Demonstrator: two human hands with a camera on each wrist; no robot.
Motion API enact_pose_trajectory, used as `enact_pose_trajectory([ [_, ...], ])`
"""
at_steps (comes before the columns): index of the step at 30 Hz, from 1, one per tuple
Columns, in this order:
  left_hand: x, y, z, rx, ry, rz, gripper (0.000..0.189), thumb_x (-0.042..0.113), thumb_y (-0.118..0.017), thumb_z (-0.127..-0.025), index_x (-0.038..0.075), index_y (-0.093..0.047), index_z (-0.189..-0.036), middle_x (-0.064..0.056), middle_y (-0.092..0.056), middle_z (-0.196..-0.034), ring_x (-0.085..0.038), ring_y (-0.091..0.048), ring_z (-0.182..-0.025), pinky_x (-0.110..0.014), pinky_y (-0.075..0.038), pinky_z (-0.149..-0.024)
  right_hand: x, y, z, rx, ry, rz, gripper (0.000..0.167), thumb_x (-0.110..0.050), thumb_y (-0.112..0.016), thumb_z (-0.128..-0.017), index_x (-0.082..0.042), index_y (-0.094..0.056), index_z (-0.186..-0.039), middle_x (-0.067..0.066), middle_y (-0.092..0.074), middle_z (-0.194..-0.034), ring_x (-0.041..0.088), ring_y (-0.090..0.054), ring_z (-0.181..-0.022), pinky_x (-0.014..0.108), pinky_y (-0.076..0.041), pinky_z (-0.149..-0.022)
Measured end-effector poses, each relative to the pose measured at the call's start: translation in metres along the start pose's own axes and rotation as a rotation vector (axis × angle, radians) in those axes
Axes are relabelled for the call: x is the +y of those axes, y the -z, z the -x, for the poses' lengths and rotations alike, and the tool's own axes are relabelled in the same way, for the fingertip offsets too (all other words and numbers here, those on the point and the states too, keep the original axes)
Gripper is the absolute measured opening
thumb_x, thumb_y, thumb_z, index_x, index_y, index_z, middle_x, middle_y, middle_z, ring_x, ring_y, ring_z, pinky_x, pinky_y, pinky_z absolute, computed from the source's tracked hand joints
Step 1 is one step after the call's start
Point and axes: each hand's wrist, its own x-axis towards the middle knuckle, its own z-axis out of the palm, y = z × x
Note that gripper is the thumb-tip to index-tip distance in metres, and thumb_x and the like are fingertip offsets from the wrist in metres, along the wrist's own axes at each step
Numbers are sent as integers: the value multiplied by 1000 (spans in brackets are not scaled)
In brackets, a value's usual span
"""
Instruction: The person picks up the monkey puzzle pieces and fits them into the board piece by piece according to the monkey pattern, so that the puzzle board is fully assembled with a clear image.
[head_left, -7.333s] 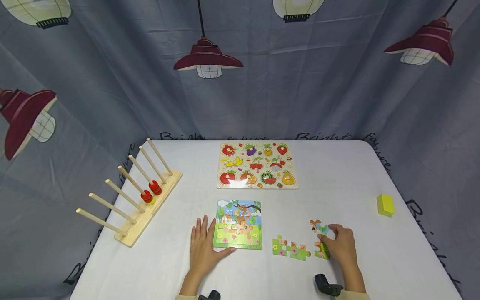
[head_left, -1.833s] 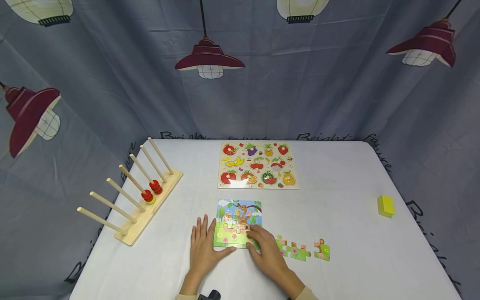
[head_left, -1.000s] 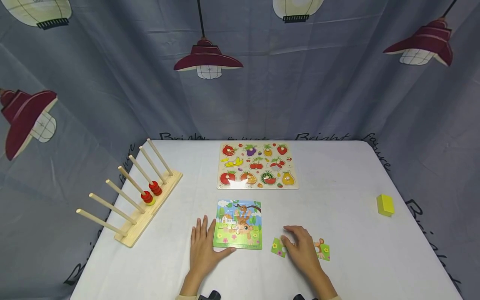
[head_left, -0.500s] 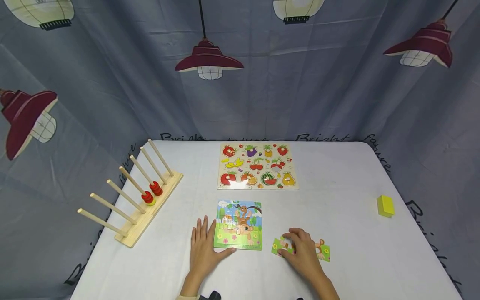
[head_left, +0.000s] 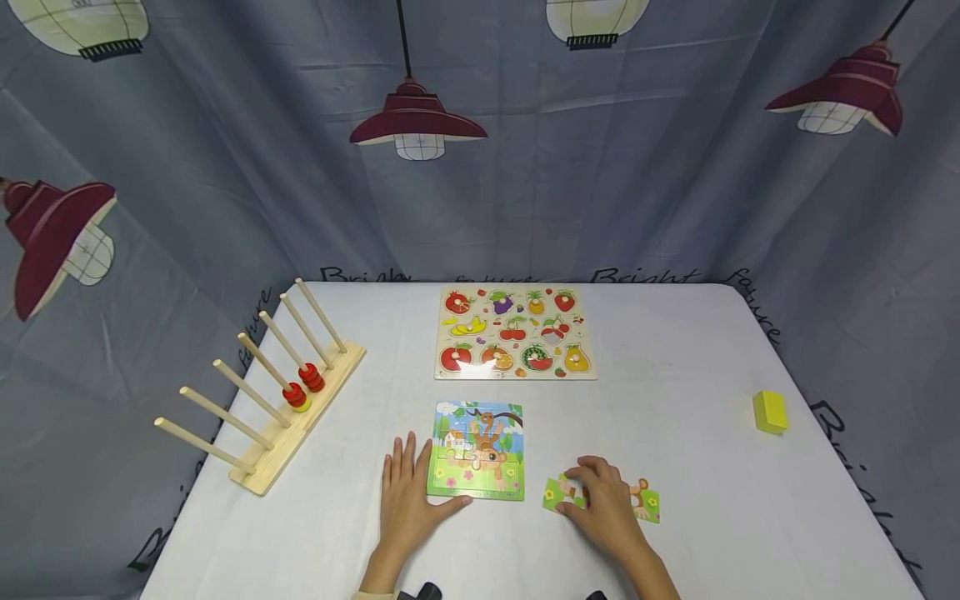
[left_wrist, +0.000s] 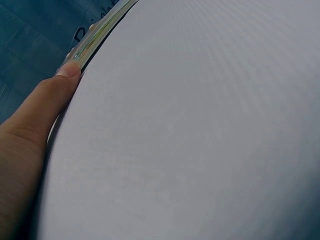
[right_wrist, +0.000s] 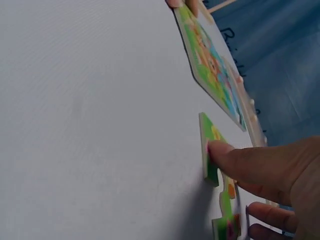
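Observation:
My left hand (head_left: 408,504) lies flat on the table, fingers straight, beside the square animal jigsaw (head_left: 477,467). Its index finger is at the left edge and its thumb (left_wrist: 70,70) touches the near edge in the left wrist view. To the right, my right hand (head_left: 603,504) pinches a green puzzle piece with a yellow flower (head_left: 552,493). In the right wrist view the thumb presses on the face of this puzzle piece (right_wrist: 206,150), with more pieces (right_wrist: 227,222) below it. Another loose puzzle piece (head_left: 648,503) sits right of the hand, partly covered.
A fruit peg puzzle (head_left: 517,333) lies at the back middle. On the left stands a wooden peg rack (head_left: 292,433) with several red and yellow rings. A yellow block (head_left: 770,412) is near the right edge of the white table (head_left: 712,358).
The right hand has moved from the right to the jigsaw, then back to the loose pieces. The deer-head piece at the right is gone from its spot. The left hand has stayed put.

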Motion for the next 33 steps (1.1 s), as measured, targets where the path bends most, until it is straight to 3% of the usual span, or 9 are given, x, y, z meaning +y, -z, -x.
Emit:
enact_pose_trajectory([
  [7,-1,-1,0,22,-10,6,110,81,-56,-56,13,-34,-140,-14,-20,-151,-34,-11,-141,-48,-7,-113,-1,-1,-2,-23,-22,25,55,-28,-84,-57,-11,-63,-105,14,-50,-122,33,-43,-114,51,-34,-88],
  [13,-1,-1,0,29,-16,3,110,81,-56,-56,13,-34,-140,-14,-21,-151,-34,-11,-141,-48,-8,-113,-3,-3,-3,-9,-28,22,54,-26,-85,-53,-11,-62,-100,14,-49,-121,33,-41,-114,52,-33,-89],
  [26,-1,-1,0,19,-12,2,110,81,-55,-57,14,-33,-141,-14,-19,-151,-33,-9,-141,-48,-7,-113,-10,-4,-2,-38,-28,-25,56,-16,-83,-58,-13,-56,-107,12,-53,-120,31,-44,-112,53,-29,-92],
  [33,0,0,1,20,-13,3,110,81,-55,-57,13,-33,-141,-15,-21,-150,-34,-10,-141,-49,-7,-113,-13,-5,-6,-12,-12,-23,50,-13,-81,-60,-12,-57,-104,1,-66,-97,20,-56,-95,48,-29,-96],
])
